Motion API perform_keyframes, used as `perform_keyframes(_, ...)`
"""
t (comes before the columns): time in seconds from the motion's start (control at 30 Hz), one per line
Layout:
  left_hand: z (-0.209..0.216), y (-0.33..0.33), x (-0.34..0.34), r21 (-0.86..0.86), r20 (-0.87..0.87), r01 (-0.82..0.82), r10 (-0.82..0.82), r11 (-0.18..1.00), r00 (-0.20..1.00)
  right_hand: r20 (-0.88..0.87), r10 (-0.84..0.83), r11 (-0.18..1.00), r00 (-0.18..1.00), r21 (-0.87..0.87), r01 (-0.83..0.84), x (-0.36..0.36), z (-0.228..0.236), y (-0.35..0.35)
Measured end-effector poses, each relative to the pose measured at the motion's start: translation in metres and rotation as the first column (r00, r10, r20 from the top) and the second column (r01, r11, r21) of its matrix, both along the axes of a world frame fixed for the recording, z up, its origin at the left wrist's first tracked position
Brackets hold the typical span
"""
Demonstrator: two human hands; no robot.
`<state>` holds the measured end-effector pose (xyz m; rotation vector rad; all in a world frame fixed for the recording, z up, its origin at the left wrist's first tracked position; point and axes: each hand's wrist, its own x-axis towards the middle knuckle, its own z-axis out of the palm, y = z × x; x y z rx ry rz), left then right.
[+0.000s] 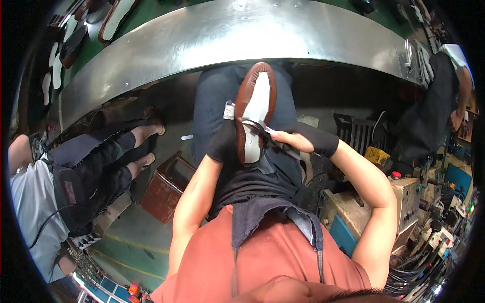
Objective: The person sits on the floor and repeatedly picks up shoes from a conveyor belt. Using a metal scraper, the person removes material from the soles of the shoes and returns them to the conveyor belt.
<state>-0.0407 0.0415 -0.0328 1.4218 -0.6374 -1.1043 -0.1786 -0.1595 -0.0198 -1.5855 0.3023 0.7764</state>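
Observation:
A brown leather shoe (256, 96), its white underside facing up and its toe pointing away from me, rests over my lap. My left hand (225, 139), in a dark glove with a white-wrapped fingertip, grips the shoe's left edge; its other fingers are hidden by the shoe. My right hand (298, 140), in a dark fingerless covering, is closed around a metal hand tool (266, 129) with a silvery shank and a dark curved head. The tool's head lies over the middle of the white sole; its exact kind is unclear.
A curved-looking metal bench edge (202, 38) spans ahead, with more shoes (115, 19) on a green surface beyond. A brown box-like stool (164, 189) stands to the left, near another person (91, 156). Machinery (404, 197) with a red button stands on the right, near a second person.

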Motion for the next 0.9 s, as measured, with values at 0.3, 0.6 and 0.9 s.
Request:
perform_keyframes(0.3, -0.119, -0.012, -0.033, -0.101, -0.017, -0.449, 0.45, 0.888, 0.893, 0.453, 0.622, 0.414, 0.639, -0.883, 0.223, -0.005, 0.042, -0.006)
perform_keyframes(0.6, -0.07, 0.005, -0.006, -0.023, -0.119, -0.112, 0.109, 0.993, 0.987, 0.64, 0.559, 0.78, 0.527, -0.622, -0.072, 0.028, 0.04, 0.015)
perform_keyframes(0.9, -0.025, 0.021, 0.014, 0.107, -0.517, -0.484, 0.465, 0.868, 0.719, 0.001, -0.668, 0.715, 0.744, -0.273, 0.643, -0.057, -0.033, 0.063)
